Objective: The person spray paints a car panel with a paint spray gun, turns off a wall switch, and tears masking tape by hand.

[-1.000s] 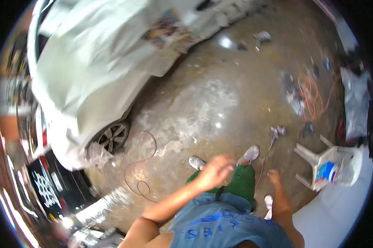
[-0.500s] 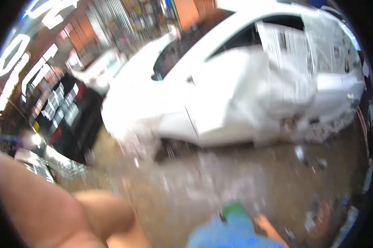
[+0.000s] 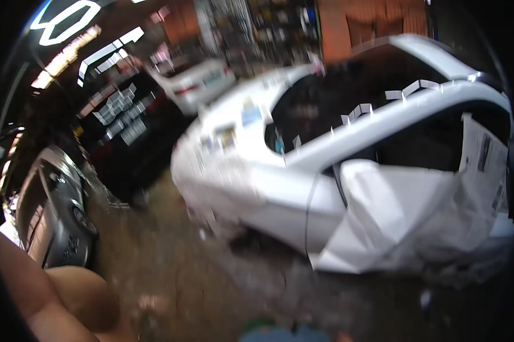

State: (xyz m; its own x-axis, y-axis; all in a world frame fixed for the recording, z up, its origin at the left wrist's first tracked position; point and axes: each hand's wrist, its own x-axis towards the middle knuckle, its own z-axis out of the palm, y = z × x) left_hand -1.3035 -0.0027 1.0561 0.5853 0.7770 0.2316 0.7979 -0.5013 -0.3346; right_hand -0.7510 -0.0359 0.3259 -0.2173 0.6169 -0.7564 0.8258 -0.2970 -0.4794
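Observation:
At the lower left, close to the camera, a bare arm (image 3: pixel 26 296) is bent beside a rounded skin-coloured shape (image 3: pixel 83 299). Its hand lies outside the picture, so I cannot see what my left hand touches. Blue clothing (image 3: pixel 291 334) shows at the bottom edge, with a bit of green beside it. Right of that clothing is a small blurred sliver of skin (image 3: pixel 343 337); I cannot tell whether it belongs to my right hand. Ahead stands a white car (image 3: pixel 279 185), its side partly draped with pale sheeting (image 3: pixel 382 216) and newspaper (image 3: pixel 485 151).
A dark vehicle (image 3: pixel 137 139) stands left of the white car, with another white car (image 3: pixel 200 85) behind it. A grey car (image 3: pixel 68 222) is at the far left. The brown floor (image 3: pixel 171 273) looks wet. Cluttered shelves (image 3: pixel 282 34) and orange panels (image 3: pixel 376 25) line the back.
The view has turned left and the white car now appears farther right and lower. More of the grey car shows. The blue clothing and the arm have slid toward the bottom edge.

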